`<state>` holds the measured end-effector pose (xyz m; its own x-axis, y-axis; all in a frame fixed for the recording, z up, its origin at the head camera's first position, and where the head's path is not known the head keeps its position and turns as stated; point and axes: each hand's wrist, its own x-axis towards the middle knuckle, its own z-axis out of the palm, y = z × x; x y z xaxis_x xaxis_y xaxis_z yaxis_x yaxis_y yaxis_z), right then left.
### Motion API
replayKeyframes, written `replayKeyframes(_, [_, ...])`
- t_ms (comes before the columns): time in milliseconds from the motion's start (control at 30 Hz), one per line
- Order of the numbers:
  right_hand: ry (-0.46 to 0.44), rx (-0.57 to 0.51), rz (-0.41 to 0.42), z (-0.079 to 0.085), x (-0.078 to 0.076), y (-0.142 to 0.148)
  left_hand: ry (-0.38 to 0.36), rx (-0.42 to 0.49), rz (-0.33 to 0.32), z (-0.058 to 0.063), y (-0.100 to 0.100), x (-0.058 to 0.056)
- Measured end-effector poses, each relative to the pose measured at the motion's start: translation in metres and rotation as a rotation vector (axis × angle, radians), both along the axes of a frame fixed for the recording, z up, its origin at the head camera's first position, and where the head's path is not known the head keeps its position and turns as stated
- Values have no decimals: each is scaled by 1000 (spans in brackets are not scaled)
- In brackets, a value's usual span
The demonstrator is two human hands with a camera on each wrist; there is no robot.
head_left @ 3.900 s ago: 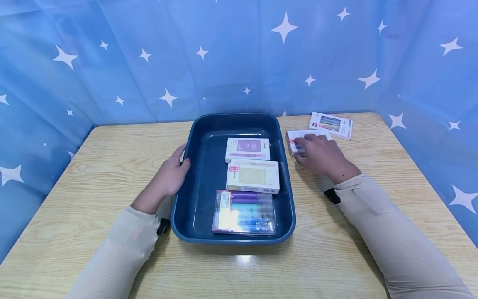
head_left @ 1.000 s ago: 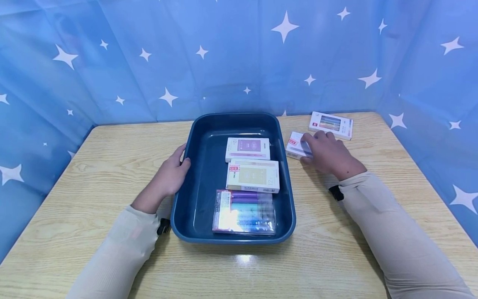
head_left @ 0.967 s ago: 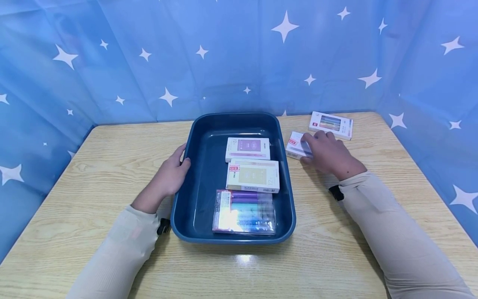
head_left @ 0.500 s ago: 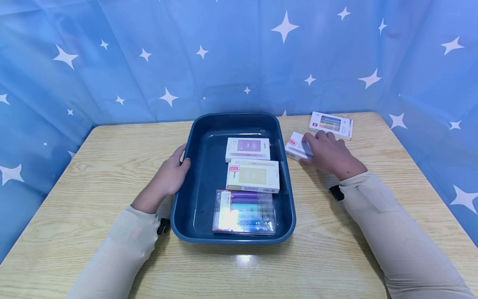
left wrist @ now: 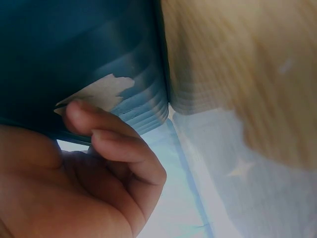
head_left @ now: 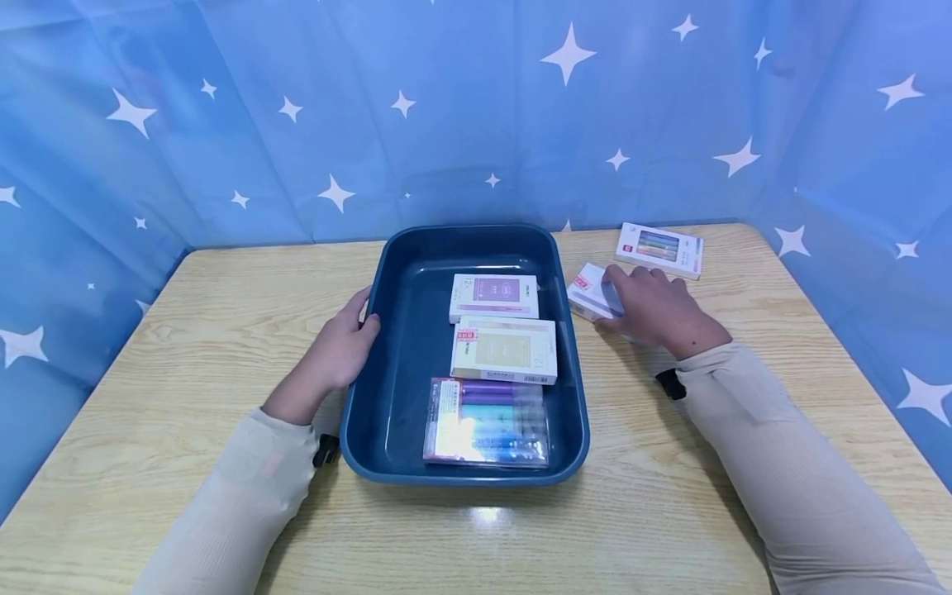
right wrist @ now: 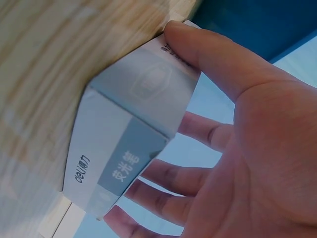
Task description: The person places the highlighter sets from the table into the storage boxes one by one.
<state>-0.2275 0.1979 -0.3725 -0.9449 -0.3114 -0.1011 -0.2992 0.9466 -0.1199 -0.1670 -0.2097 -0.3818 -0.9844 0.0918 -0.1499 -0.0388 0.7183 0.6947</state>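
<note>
My left hand point(head_left: 335, 347) grips the left side of a dark blue plastic bin point(head_left: 402, 364), its thumb over the rim. In the left wrist view, curled fingers point(left wrist: 124, 148) lie against the bin's outer wall beside a torn pale label. My right hand point(head_left: 658, 310) holds a white and grey highlighter box point(head_left: 590, 289) on the table, just right of the bin. From the right wrist view, the thumb is on one edge of this box point(right wrist: 124, 114) and the other fingers on the opposite side. The hand hides much of its top.
Inside the bin lie a purple-and-white box point(head_left: 493, 297), a cream box point(head_left: 504, 351) and a clear pack of purple, teal and blue markers point(head_left: 487, 423). Another white windowed box point(head_left: 659, 249) of coloured pens lies at the table's back right. A blue star-patterned curtain point(head_left: 476, 116) hangs behind.
Since the earliest frame my right hand has shifted slightly right and the highlighter box has turned, its near end swinging toward me. In the last second both barely move. The left hand stays on the bin.
</note>
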Motion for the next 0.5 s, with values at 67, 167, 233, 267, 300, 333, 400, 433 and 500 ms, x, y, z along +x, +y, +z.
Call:
replayKeyframes(67, [-1,-4,-1,0,0,0,-4,2,-1,0,0,0])
replayKeyframes(167, [-4,-10,-8,-1,-1,0,-8,9,-1,0,-1,0])
replayKeyframes(233, [-9,-15,-18,-1,-1,0,-9,10,1,-1,-1,0])
replayKeyframes(267, [-12,-19,-22,-1,-2,0,-7,9,1,-1,0,0])
replayKeyframes(300, [-15,-22,-27,-1,-2,0,-5,9,1,0,0,-1])
replayKeyframes(333, [-19,-26,-31,-2,-2,0,-3,8,1,0,0,-1])
replayKeyframes(400, [-30,-37,-35,-2,-2,0,-2,6,1,0,0,-1])
replayKeyframes(433, [-37,-43,-35,-2,-2,0,-2,5,0,0,0,-1])
replayKeyframes(500, [-47,-53,-33,-1,-2,1,-3,8,-1,0,0,-1])
